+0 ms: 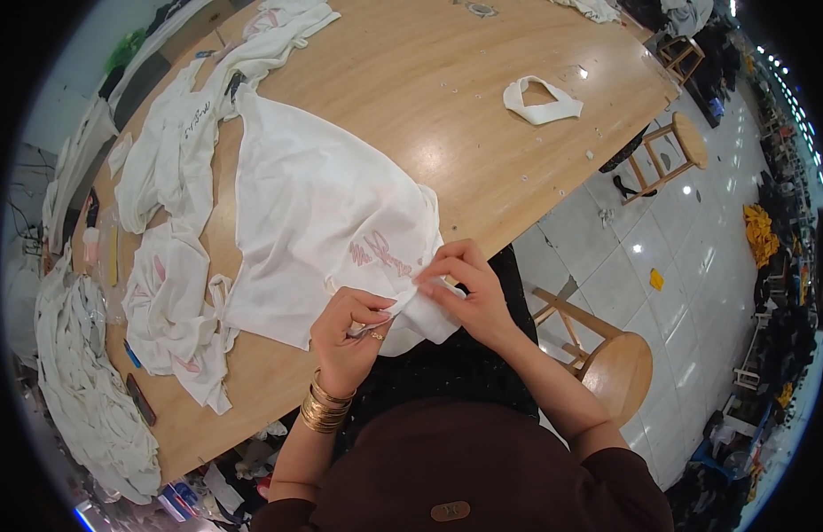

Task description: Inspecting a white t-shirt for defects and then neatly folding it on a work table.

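A white garment with pink script embroidery is spread over the table, its near end hanging past the edge toward me. My left hand, with gold bracelets and a ring, pinches a fold of the white cloth. Just to its right, my right hand also pinches the cloth, its thumb and fingertips close together at the garment's edge. The embroidery lies slightly beyond both hands. Whether anything small is held between the fingertips is too fine to tell.
More white garments lie along the table's left side, with a big white pile nearer me. A white cloth band rests on the wooden table. A phone is at the left. Wooden stools stand right, on the tiled floor.
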Tool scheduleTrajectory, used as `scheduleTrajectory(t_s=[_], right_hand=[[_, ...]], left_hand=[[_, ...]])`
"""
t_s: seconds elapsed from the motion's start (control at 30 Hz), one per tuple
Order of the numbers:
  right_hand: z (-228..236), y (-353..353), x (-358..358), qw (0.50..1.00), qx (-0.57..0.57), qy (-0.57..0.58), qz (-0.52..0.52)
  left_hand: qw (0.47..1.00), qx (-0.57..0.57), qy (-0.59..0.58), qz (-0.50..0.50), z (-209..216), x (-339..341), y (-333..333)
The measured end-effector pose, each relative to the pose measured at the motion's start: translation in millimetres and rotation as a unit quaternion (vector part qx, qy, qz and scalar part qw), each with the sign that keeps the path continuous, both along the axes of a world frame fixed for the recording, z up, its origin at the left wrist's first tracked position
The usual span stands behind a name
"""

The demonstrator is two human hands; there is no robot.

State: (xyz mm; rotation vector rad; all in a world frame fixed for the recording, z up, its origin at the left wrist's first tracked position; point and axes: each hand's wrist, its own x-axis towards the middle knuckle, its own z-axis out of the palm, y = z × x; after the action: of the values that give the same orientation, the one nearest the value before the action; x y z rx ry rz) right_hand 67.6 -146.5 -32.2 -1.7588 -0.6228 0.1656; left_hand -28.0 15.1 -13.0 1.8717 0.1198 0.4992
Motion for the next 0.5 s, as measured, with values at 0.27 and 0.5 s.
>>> scheduleTrajectory(t_s=[0.27, 0.5], right_hand=[[-29, -11, 30, 0.958, 0.116, 0.149, -0.215], [-7, 0, 8, 0.991, 0.048, 0.123, 0.030]], left_hand=[[1.000, 0.030, -0.005, 0.000, 1, -4, 2], [0.999, 0.034, 0.000, 0.002, -2, -5, 2]])
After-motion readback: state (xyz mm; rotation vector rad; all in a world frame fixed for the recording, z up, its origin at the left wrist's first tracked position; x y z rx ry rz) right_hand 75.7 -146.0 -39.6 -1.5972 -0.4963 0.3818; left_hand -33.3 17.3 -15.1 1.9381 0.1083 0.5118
